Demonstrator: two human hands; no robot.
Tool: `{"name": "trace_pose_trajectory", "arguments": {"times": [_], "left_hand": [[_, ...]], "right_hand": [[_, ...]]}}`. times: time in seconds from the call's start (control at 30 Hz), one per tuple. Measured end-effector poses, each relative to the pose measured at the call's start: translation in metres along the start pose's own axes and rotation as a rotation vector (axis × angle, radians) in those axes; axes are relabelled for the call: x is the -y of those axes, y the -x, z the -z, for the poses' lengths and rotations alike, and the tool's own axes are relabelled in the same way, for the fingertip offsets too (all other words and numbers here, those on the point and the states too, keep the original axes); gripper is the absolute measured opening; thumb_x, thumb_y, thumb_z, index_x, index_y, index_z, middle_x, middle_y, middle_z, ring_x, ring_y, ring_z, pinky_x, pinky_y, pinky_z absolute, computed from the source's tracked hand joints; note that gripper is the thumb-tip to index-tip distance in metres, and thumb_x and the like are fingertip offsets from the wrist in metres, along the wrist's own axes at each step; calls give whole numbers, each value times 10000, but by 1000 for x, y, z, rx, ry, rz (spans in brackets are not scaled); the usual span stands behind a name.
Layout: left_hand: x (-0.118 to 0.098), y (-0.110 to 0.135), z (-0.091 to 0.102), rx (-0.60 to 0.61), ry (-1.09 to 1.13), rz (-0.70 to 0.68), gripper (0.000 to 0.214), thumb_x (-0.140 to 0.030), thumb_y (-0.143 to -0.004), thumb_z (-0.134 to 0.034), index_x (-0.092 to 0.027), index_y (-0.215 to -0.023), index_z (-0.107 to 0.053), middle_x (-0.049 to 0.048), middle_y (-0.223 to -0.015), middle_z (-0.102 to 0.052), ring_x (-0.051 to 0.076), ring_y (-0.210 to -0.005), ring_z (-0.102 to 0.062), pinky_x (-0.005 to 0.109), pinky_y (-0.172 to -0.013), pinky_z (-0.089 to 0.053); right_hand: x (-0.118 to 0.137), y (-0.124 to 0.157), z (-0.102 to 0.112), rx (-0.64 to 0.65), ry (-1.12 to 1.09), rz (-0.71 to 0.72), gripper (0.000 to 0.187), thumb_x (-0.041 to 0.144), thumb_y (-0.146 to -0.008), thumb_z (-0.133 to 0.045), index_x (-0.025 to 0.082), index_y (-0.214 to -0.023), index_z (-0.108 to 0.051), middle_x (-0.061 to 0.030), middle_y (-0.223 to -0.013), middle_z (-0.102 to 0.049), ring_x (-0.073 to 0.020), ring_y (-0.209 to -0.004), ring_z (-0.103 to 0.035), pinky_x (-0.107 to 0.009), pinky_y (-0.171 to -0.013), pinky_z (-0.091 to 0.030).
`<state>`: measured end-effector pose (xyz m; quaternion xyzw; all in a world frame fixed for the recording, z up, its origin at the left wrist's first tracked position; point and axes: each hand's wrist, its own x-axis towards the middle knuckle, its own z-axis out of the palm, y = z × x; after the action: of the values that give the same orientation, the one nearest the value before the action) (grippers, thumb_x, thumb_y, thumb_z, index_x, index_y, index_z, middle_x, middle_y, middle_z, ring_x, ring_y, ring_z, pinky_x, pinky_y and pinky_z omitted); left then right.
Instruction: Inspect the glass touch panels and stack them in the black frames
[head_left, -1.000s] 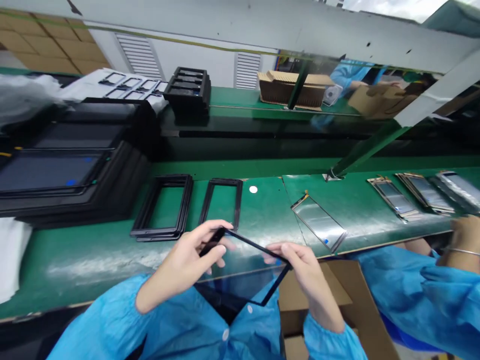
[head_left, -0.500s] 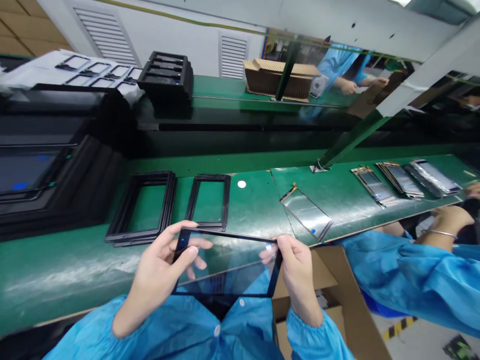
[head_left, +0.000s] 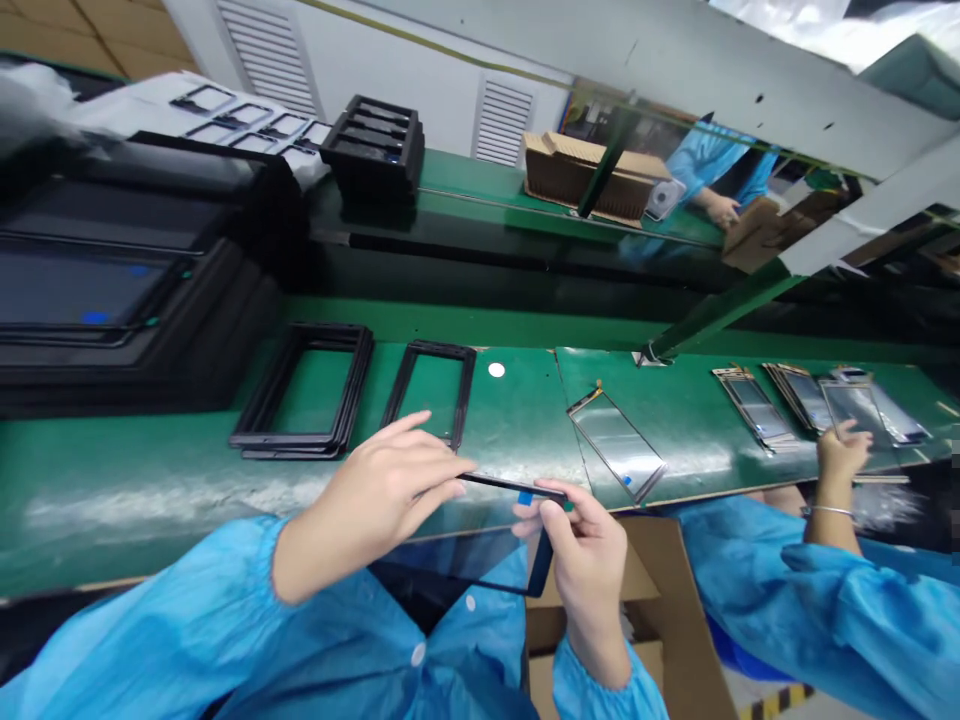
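Observation:
In front of my chest is a clear touch-screen glass panel with a black border (head_left: 491,525), tilted, with a small blue tab near its upper right corner. My right hand (head_left: 589,560) grips its right end, the thumb on the near face and the fingers behind. My left hand (head_left: 382,490) is closed at the top edge, thumb and fingers pinching there and covering the panel's left part. On the bench just beyond lie a stack of black rectangular frames (head_left: 349,400) and a smaller black frame stack (head_left: 466,395). Another clear panel (head_left: 619,440) lies aslant to the right.
Big black trays (head_left: 247,330) are stacked at the left. A smaller black tray stack (head_left: 379,150) and a cardboard divider box (head_left: 585,175) stand on the shelf. A co-worker's hand (head_left: 844,455) holds a panel near several panel stacks (head_left: 757,405). An open carton (head_left: 664,590) sits below the bench edge.
My left hand has moved from the panel's left end to its top edge, further right. The panel has tilted. At the right, the co-worker's hand has come up over the bench with a panel.

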<state>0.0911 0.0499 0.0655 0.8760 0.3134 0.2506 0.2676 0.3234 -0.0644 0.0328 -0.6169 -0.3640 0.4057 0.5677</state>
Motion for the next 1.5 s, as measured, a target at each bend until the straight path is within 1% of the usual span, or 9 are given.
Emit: {"name": "trace_pose_trajectory", "arguments": {"times": [0.13, 0.4, 0.5, 0.7, 0.97, 1.1, 1.3, 1.4, 1.5], "left_hand": [[-2, -1, 2, 7, 34, -26, 266, -327, -1032, -622, -297, -1128, -868, 36, -1044, -868, 267, -935, -819, 425, -1008, -618], [-21, -4, -8, 208, 380, 219, 347, -334, -1039, -599, -322, -1340, -773, 34, -1056, -856, 235, -844, -815, 309, -800, -642], [-22, 1, -12, 149, 643, 488, 376, -384, -1068, -553, -245, -1358, -747, 76, -1076, -850, 210, -757, -808, 272, -657, -639], [-26, 14, -15, -4, 929, 700, 379, -455, -1008, -668, -158, -1230, -749, 192, -1262, -798, 256, -819, -832, 298, -643, -672], [-29, 20, -17, -38, 904, 729, 437, -525, -958, -719, -152, -1173, -793, 192, -1209, -815, 308, -820, -835, 359, -644, -710], [-24, 18, -11, -21, 645, 567, 515, -425, -959, -731, -252, -1443, -695, 134, -1395, -747, 320, -1119, -789, 396, -922, -677], [-21, 5, -1, 304, 453, 374, 534, -299, -964, -689, -358, -1493, -642, 35, -1171, -832, 213, -826, -804, 292, -780, -650], [-18, 9, 1, 139, 693, 578, 400, -358, -1016, -636, -268, -1405, -647, 66, -1057, -834, 196, -727, -786, 243, -594, -606], [-12, 17, -1, -101, 817, 641, 408, -410, -978, -709, -220, -1325, -607, 102, -1052, -826, 218, -716, -792, 261, -552, -598]], "right_hand": [[3, 0, 0, -16, -7, -10, 294, 468, -938, -773, 189, -1026, -802, -94, -733, -837, -277, -619, -825, -323, -602, -675], [4, -9, -14, 254, -102, -60, 466, 580, -892, -796, 238, -1206, -836, -30, -725, -829, -270, -712, -827, -401, -759, -691], [0, -14, -12, 167, -234, -105, 464, 629, -953, -703, 241, -1159, -854, -92, -938, -866, -286, -848, -839, -412, -817, -683], [3, -17, -11, 70, -166, -44, 527, 675, -962, -649, 200, -880, -865, -52, -546, -759, -253, -529, -757, -409, -715, -681], [9, -15, -10, 59, -81, 11, 550, 650, -967, -655, 197, -670, -748, -70, -608, -785, -186, -432, -702, -263, -460, -549], [8, -14, -14, 126, 4, 42, 488, 552, -1017, -614, 204, -707, -758, -51, -644, -801, -170, -468, -714, -248, -500, -555], [5, -17, -22, 319, -49, 17, 306, 495, -975, -687, 243, -989, -859, -23, -767, -841, -208, -649, -794, -307, -664, -641], [-1, -23, 3, 100, -134, 32, 418, 559, -1030, -602, 246, -1206, -815, -80, -1040, -862, -243, -937, -828, -373, -871, -656], [-14, -25, 28, 21, -170, -8, 468, 614, -999, -634, 219, -1166, -820, -121, -1058, -857, -265, -874, -835, -364, -784, -667]]}}
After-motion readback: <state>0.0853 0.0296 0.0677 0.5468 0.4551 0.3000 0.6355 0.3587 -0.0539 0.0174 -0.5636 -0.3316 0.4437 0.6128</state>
